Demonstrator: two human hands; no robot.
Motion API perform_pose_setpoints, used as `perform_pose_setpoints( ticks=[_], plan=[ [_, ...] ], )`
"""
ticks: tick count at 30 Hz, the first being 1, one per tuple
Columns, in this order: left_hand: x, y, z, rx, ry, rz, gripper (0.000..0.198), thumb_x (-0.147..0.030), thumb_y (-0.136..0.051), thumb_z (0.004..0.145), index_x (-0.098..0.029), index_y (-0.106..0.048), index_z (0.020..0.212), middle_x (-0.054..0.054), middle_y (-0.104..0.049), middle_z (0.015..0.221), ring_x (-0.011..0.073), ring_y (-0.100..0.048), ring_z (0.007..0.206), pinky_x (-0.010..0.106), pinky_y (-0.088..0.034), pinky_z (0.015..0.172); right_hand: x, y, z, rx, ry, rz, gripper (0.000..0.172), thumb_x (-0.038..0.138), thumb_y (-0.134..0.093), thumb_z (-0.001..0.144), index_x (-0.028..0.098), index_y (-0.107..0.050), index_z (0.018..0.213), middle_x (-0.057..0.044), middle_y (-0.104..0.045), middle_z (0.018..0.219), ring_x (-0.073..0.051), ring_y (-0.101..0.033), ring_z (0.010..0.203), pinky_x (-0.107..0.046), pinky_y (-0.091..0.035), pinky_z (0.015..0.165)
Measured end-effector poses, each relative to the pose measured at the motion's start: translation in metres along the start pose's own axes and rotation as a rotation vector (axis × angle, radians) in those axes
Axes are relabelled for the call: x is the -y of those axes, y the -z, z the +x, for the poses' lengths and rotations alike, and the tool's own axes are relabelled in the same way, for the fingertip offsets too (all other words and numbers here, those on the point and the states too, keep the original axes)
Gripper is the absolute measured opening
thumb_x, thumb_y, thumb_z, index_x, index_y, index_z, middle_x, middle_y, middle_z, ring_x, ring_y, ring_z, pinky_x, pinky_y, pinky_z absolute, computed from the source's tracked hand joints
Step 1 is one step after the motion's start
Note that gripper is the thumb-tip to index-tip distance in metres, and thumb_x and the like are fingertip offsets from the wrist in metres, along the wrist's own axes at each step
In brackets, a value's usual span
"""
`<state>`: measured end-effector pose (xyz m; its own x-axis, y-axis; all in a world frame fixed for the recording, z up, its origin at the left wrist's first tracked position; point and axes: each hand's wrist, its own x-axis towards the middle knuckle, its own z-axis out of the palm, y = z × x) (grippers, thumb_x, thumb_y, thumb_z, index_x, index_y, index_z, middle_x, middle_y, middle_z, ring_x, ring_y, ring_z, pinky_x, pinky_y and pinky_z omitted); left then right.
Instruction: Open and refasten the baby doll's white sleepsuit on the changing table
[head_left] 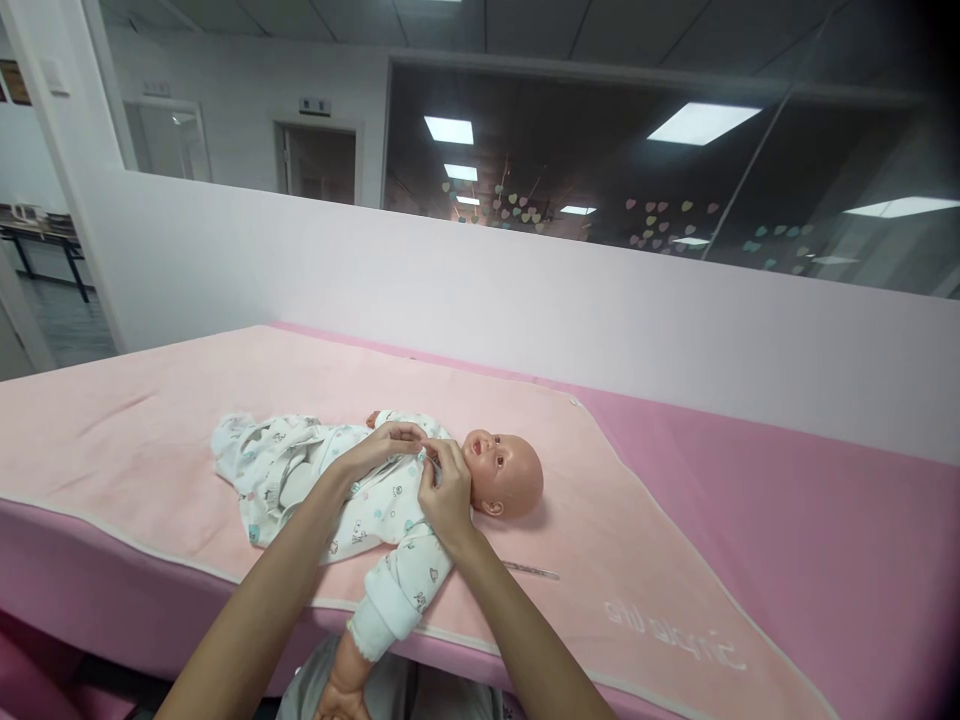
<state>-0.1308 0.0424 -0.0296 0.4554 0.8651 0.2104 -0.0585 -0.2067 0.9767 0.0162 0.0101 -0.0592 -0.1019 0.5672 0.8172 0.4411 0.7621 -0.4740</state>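
A baby doll (pixel 517 475) lies on its back with its head to the right, dressed in a white printed romper (pixel 379 510). Both my hands meet at the garment's front, just below the doll's chin. My left hand (pixel 390 445) pinches the cloth edge at the chest. Close against it, my right hand (pixel 448 490) has its thumb and fingers closed on the collar area of the same romper. The exact bit of cloth between the fingertips is partly hidden. One doll arm hangs toward me over the table's front edge.
A pink mat (pixel 150 430) with pale edging covers the padded table. A thin glass thermometer-like stick (pixel 531 570) lies near my right forearm. Behind the table stands a white low wall (pixel 525 290) with windows above. A dark-legged desk (pixel 45 235) is at far left.
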Motion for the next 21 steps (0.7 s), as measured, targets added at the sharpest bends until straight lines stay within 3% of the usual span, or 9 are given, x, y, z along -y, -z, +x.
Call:
perform_pose_setpoints(
  ticks=[8,17,21],
  plan=[
    [0.0018,0.002,0.0011,0.023,0.003,0.005,0.016,-0.021,-0.064,0.067,-0.012,-0.06,0.079,0.003,-0.061,0.078,0.0122,-0.055,0.076,0.021,-0.041,0.071,0.0035,0.0014,0.0015,0.062,0.011,-0.009,0.033,0.002,-0.035,0.076,0.017,-0.054,0.098,-0.007,-0.056,0.094,-0.016,-0.051,0.091,-0.029,-0.044,0.081],
    [-0.0007,0.0002,-0.0001,0.06,0.002,0.003,0.014,-0.019,-0.065,0.068,-0.012,-0.059,0.078,0.002,-0.059,0.075,0.0106,-0.054,0.073,0.021,-0.042,0.072,0.0018,0.0018,0.0013,0.077,0.002,0.044,0.035,-0.002,-0.033,0.071,0.017,-0.052,0.091,-0.005,-0.054,0.091,-0.016,-0.051,0.087,-0.028,-0.044,0.076],
    [0.0012,-0.0004,0.0,0.019,0.012,-0.022,0.017,-0.019,-0.067,0.067,-0.012,-0.059,0.08,0.002,-0.06,0.075,0.0113,-0.056,0.075,0.021,-0.042,0.072,-0.0002,0.0014,0.0015,0.059,0.008,0.057,0.034,-0.003,-0.033,0.068,0.018,-0.052,0.086,-0.004,-0.052,0.086,-0.016,-0.05,0.084,-0.028,-0.043,0.074]
  ],
)
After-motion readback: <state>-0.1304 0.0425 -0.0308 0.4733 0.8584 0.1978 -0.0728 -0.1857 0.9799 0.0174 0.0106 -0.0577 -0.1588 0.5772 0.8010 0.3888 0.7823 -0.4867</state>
